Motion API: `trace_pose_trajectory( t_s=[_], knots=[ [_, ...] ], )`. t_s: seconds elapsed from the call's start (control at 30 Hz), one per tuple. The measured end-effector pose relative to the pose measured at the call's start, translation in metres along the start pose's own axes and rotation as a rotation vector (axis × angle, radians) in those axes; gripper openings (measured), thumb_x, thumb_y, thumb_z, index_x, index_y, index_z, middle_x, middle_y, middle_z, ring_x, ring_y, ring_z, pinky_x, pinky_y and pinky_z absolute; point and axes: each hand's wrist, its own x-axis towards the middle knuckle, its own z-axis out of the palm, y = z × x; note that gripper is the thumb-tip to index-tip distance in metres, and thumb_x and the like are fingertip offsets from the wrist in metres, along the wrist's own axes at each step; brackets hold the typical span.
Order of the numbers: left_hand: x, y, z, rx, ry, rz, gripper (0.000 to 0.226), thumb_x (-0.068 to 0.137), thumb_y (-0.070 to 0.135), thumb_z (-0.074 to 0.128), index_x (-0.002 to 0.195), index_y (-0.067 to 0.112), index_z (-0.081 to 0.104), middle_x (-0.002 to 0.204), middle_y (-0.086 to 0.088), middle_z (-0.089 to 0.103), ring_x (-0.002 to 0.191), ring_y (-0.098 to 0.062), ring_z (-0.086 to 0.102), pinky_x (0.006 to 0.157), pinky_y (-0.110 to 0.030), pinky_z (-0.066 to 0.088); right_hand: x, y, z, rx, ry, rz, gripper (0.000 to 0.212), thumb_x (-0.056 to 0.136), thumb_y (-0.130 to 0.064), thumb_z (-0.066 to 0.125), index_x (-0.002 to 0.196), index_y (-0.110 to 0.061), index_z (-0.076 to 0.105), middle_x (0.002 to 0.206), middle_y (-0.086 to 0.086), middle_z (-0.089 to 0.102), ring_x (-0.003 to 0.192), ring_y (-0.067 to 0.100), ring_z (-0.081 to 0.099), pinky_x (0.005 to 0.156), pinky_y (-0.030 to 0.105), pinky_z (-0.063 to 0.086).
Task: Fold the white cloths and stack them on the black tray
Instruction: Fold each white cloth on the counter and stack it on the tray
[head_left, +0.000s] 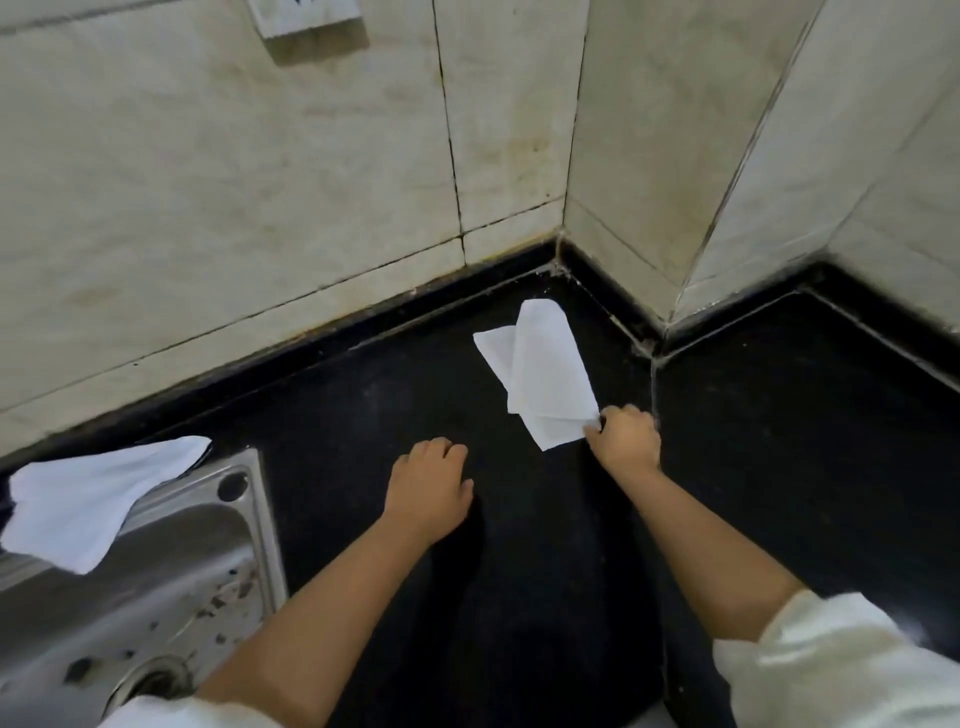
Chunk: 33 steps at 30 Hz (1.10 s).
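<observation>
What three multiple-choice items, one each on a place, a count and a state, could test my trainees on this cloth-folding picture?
1. Where does the unfolded cloth lie?
A. over the sink edge
B. on the floor
C. on a shelf

2. How many white cloths show?
A. one
B. two
C. four

3. What is the right hand doing?
A. resting flat and empty
B. turning a tap
C. pinching the folded cloth by a corner

Answers: 1 A, it drapes over the steel rim; 2 B, one by the sink and one on the counter; 3 C, its fingers close on the corner.
</observation>
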Motion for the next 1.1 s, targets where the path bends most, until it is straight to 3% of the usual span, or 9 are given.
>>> trace_pose_trajectory(
  t_s=[0.2, 0.33, 0.5, 0.57, 0.7, 0.8, 0.87, 1.0, 1.1],
  knots=[
    [0.032, 0.005, 0.017, -0.082, 0.0, -0.012, 0.048, 0.096, 0.036, 0.041, 0.139, 0.016, 0.034, 0.142, -0.003, 0.04, 0.13, -0.019, 0.037, 0.105, -0.031, 0.036, 0.026, 0.002, 0.01, 0.187, 0.021, -0.116, 0.023, 0.089, -0.008, 0.047, 0.095, 0.003, 0.067, 0.097, 0.02, 0.06, 0.102, 0.036, 0.057, 0.081, 0.034, 0.043],
    [0.05, 0.026, 0.022, -0.122, 0.095, 0.025, 0.058, 0.092, 0.042, 0.048, 0.143, 0.019, 0.029, 0.145, 0.0, 0.035, 0.134, -0.018, 0.032, 0.108, -0.03, 0.032, 0.003, 0.009, -0.009, 0.336, -0.085, -0.332, 0.018, 0.088, -0.008, 0.055, 0.095, 0.003, 0.068, 0.094, 0.015, 0.061, 0.093, 0.027, 0.058, 0.065, 0.015, 0.032],
    [0.048, 0.05, 0.034, -0.107, 0.184, 0.208, 0.036, 0.094, 0.034, 0.042, 0.124, 0.021, 0.058, 0.132, 0.001, 0.054, 0.126, -0.017, 0.044, 0.117, -0.033, 0.01, -0.046, 0.035, -0.033, 0.426, -0.233, -0.416, 0.013, 0.086, -0.008, 0.058, 0.092, 0.0, 0.067, 0.087, 0.0, 0.057, 0.078, 0.012, 0.052, 0.065, 0.003, 0.04],
    [0.035, 0.056, 0.04, -0.174, 0.221, 0.355, 0.032, 0.091, 0.027, 0.043, 0.102, 0.015, 0.071, 0.108, -0.002, 0.069, 0.108, -0.019, 0.059, 0.116, -0.039, 0.021, -0.067, 0.049, -0.038, 0.463, -0.242, -0.39, 0.013, 0.086, -0.008, 0.059, 0.09, 0.0, 0.067, 0.084, 0.001, 0.058, 0.076, 0.011, 0.053, 0.066, 0.004, 0.041],
    [-0.003, 0.061, 0.045, -0.278, 0.179, 0.544, 0.044, 0.084, 0.043, 0.046, 0.108, 0.013, 0.069, 0.11, -0.001, 0.07, 0.106, -0.016, 0.062, 0.1, -0.027, 0.038, -0.112, 0.075, -0.04, 0.52, -0.228, -0.28, 0.013, 0.087, -0.01, 0.059, 0.092, -0.003, 0.069, 0.07, -0.009, 0.058, 0.066, -0.001, 0.053, 0.062, 0.004, 0.042],
    [-0.039, 0.064, 0.059, -0.195, 0.203, 0.685, 0.048, 0.072, 0.056, 0.045, 0.081, 0.019, 0.074, 0.077, 0.008, 0.073, 0.071, -0.007, 0.069, 0.07, -0.023, 0.054, -0.155, 0.087, -0.032, 0.572, -0.187, -0.202, 0.016, 0.086, -0.009, 0.06, 0.096, -0.003, 0.071, 0.072, -0.012, 0.061, 0.06, -0.014, 0.056, 0.061, 0.001, 0.043],
    [-0.063, 0.069, 0.073, -0.194, 0.205, 0.708, 0.045, 0.068, 0.059, 0.046, 0.071, 0.022, 0.072, 0.066, 0.011, 0.07, 0.061, -0.004, 0.066, 0.063, -0.019, 0.052, -0.185, 0.091, -0.024, 0.606, -0.158, -0.165, 0.016, 0.086, -0.008, 0.06, 0.098, -0.003, 0.071, 0.079, -0.004, 0.065, 0.059, -0.018, 0.056, 0.061, 0.001, 0.044],
    [-0.101, 0.088, 0.088, -0.123, 0.238, 0.806, 0.033, 0.073, 0.039, 0.043, 0.057, 0.021, 0.066, 0.054, 0.01, 0.064, 0.05, -0.007, 0.062, 0.055, -0.016, 0.047, -0.242, 0.101, -0.012, 0.614, -0.093, -0.078, 0.016, 0.086, -0.006, 0.06, 0.096, -0.001, 0.07, 0.084, 0.001, 0.064, 0.058, -0.017, 0.055, 0.061, 0.002, 0.042],
    [-0.119, 0.095, 0.091, -0.141, 0.248, 0.898, 0.031, 0.074, 0.024, 0.042, 0.059, 0.015, 0.068, 0.053, 0.004, 0.065, 0.049, -0.013, 0.062, 0.053, -0.019, 0.047, -0.284, 0.116, -0.017, 0.513, -0.046, -0.011, 0.015, 0.085, -0.003, 0.057, 0.095, 0.0, 0.069, 0.081, -0.001, 0.059, 0.061, -0.005, 0.053, 0.059, 0.003, 0.039]
  ],
)
